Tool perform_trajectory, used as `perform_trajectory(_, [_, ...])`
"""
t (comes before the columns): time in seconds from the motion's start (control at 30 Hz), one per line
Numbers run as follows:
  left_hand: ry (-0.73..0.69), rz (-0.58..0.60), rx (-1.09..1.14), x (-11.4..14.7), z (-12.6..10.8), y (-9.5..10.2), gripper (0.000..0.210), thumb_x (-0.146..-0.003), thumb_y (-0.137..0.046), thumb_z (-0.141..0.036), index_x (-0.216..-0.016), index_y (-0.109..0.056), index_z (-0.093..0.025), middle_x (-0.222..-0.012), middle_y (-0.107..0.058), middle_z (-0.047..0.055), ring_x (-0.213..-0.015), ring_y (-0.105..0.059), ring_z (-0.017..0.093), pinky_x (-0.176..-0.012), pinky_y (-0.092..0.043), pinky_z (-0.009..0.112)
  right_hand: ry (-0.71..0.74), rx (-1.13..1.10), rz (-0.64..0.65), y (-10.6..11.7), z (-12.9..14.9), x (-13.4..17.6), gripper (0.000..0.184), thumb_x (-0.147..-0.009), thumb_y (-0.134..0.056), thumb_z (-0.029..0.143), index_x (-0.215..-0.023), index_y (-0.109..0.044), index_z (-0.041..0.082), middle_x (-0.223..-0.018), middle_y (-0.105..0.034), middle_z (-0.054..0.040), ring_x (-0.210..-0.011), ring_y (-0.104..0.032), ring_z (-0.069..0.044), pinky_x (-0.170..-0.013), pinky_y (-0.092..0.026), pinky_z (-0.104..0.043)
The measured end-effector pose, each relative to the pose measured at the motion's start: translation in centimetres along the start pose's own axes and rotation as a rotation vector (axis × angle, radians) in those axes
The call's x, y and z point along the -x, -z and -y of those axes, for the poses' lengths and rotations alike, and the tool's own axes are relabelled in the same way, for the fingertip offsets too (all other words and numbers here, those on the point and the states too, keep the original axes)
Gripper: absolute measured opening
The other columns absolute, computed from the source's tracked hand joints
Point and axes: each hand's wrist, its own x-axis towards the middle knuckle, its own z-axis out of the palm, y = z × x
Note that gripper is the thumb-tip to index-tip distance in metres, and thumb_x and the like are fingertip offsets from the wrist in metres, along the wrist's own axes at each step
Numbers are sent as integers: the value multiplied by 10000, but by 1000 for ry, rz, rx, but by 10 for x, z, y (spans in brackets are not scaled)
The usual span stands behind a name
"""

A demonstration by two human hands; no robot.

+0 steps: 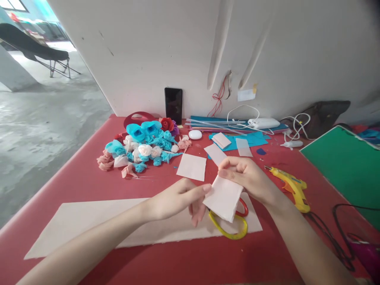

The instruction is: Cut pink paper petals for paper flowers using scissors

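Note:
My right hand [247,178] pinches a small stack or folded piece of pale pink paper [225,198] at its top edge, thumb in front. My left hand [178,200] is at the left edge of that paper; its thumb tip overlaps the edge, and the other fingers curl below, partly hidden. Under the paper lie scissors [230,233] with yellow and red handles, their blades hidden. They rest on a long pale paper strip [97,215] across the red table. Just beyond my hands are a pale paper square [192,167] and another pale piece [215,153].
Blue, white and pink paper flowers [145,150] are heaped at the back left, before a leaning phone [173,105]. A yellow glue gun [292,188] with a black cord lies right, near a green board [344,166]. White cables and a power strip [263,123] sit by the wall.

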Motion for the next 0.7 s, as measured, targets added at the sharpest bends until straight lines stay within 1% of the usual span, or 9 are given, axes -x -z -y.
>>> perform_trajectory(0.1, [-5,51,56,-2,1,-1,581,-895,-291,-453,-500,-585,-145,-449,-567,24,-493,-525,121,-630,-450,233,-7,-59,63,-5,-3,-3,234,-736,-665,369,-723,-544,169,-544,-527,46,-436,-457,-50,-406,-331,-145])
perform_trajectory(0.2, [13,133,69,-1,2,-3,512,-885,-366,-424,-526,-594,-139,-440,-557,12,-501,-512,114,-626,-433,221,17,-57,86,-11,-4,-3,232,-728,-674,361,-710,-558,161,-533,-500,56,-434,-434,-38,-404,-329,-135])
perform_trajectory(0.27, [8,112,76,-1,4,-5,459,-886,-394,-394,-570,-601,-133,-434,-545,0,-508,-503,108,-624,-426,214,47,-43,56,-13,-2,-2,274,-778,-598,431,-725,-566,164,-540,-486,53,-441,-433,-45,-408,-345,-142])
perform_trajectory(0.33, [-21,20,73,-1,5,-7,449,-892,-390,-377,-578,-591,-127,-460,-549,-1,-523,-500,102,-626,-425,209,89,-19,46,-11,0,0,322,-799,-540,485,-762,-578,167,-593,-518,35,-490,-478,-65,-443,-387,-160])
perform_trajectory(0.37, [-37,-36,68,-1,6,-8,453,-895,-382,-374,-578,-587,-123,-488,-561,3,-539,-506,101,-634,-427,208,99,5,62,-10,2,2,314,-785,-558,482,-797,-586,170,-637,-549,23,-537,-513,-80,-476,-412,-171])
perform_trajectory(0.43, [-58,-133,61,-2,7,-9,451,-900,-367,-370,-595,-586,-119,-552,-584,12,-572,-528,106,-650,-432,213,92,81,103,-10,4,4,273,-739,-639,407,-878,-603,175,-743,-608,0,-658,-573,-119,-561,-451,-198])
perform_trajectory(0.5, [-94,-219,42,-3,8,-9,394,-898,-375,-356,-679,-604,-122,-646,-609,15,-654,-560,122,-691,-438,222,65,136,111,-12,6,7,236,-736,-651,313,-927,-613,180,-807,-635,-16,-746,-595,-151,-615,-466,-223])
perform_trajectory(0.6, [-175,-368,-36,-4,8,-9,227,-864,-459,-337,-816,-585,-154,-799,-607,8,-809,-562,150,-740,-438,228,9,149,100,-17,5,8,170,-770,-582,255,-909,-626,168,-820,-637,-30,-764,-595,-167,-623,-465,-244])
perform_trajectory(0.7, [-184,-457,-87,-5,7,-6,183,-828,-515,-337,-793,-541,-159,-771,-547,-2,-746,-537,137,-651,-445,219,-65,206,108,-18,5,7,187,-752,-585,253,-913,-617,165,-818,-627,-28,-741,-580,-163,-618,-452,-255])
